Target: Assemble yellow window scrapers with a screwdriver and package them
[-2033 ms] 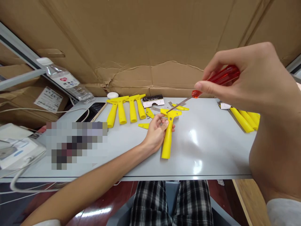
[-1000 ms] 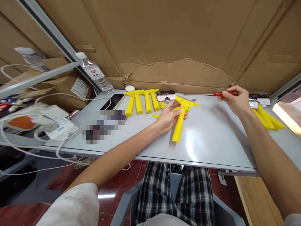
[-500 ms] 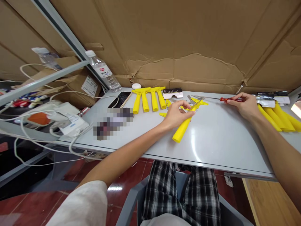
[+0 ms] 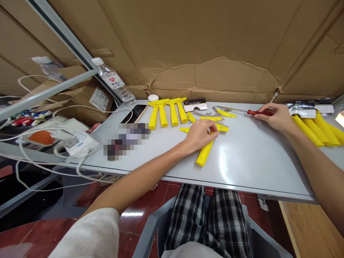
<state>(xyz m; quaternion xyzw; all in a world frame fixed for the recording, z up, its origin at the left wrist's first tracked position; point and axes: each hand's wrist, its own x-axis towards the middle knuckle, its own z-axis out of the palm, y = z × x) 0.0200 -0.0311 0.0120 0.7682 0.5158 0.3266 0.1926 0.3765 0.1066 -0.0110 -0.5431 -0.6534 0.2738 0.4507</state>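
My left hand (image 4: 201, 135) is closed at the neck of a yellow scraper (image 4: 205, 153), its thumb and forefinger pinched together. The scraper's handle points toward me, and part of its head shows past my fingertips. In my right hand (image 4: 278, 116) is a screwdriver (image 4: 259, 112) with a red handle; its thin shaft reaches left over the table. Behind my left hand are loose yellow head pieces (image 4: 226, 113) and thin metal blades (image 4: 214, 109), partly overlapping. Which small parts my left fingers cover is hidden.
Several yellow scraper handles with T-shaped heads (image 4: 163, 116) stand in a row at the back. Carded scrapers (image 4: 317, 130) lie at the right. A phone (image 4: 134, 113), a water bottle (image 4: 114, 81), white cables and a power strip (image 4: 82, 143) occupy the left. Cardboard (image 4: 201, 46) walls the back.
The yellow scraper has been lowered and turned in my left hand, so its head now lies crosswise. My right hand still holds the screwdriver in nearly the same place.
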